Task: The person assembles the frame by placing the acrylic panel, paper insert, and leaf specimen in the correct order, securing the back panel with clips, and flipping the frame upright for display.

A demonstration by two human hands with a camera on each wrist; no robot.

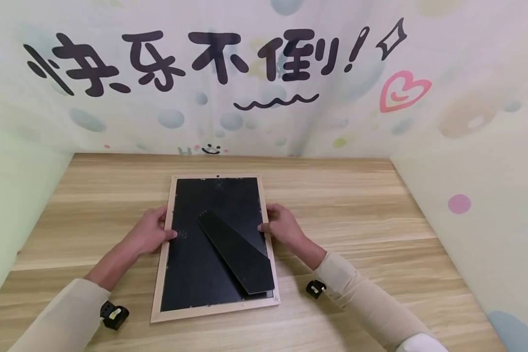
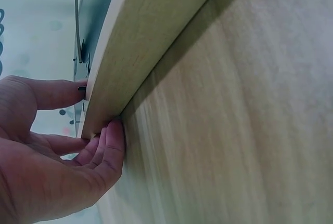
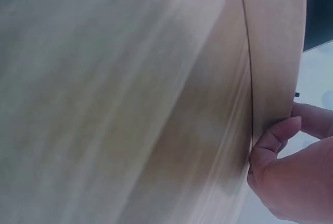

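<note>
A picture frame [image 1: 217, 244] lies back side up on the table, its black backing edged by a pale wooden border. A black easel stand [image 1: 237, 254] slants across the backing toward the lower right corner. My left hand [image 1: 151, 231] grips the left side, thumb over the border and fingers against the outer edge. On the opposite side my right hand [image 1: 285, 226] holds the right border the same way, thumb on top. In the left wrist view, fingertips [image 2: 115, 135] reach down to where the wooden side meets the table.
The wood-grain table [image 1: 347, 210] extends around the frame on all sides. Behind it hangs a white printed cloth [image 1: 246, 122] with large dark characters, and pale side walls [image 1: 466, 161] border the table. A small black device [image 1: 114, 315] sits by the left sleeve.
</note>
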